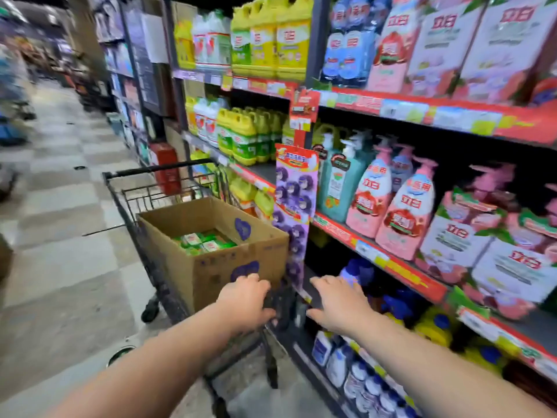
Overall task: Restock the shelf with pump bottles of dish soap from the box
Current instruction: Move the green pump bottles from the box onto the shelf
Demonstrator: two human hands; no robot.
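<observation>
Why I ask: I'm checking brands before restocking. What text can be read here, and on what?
"立白" on the pink pump bottles
"立白" on the white boxes
"立白" on the yellow jugs
Too blurred to read: price tags, hanging card, print on the box.

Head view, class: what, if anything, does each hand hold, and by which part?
The left hand grips the cart's handle bar at its left end; the right hand rests on it, grip unclear.
</observation>
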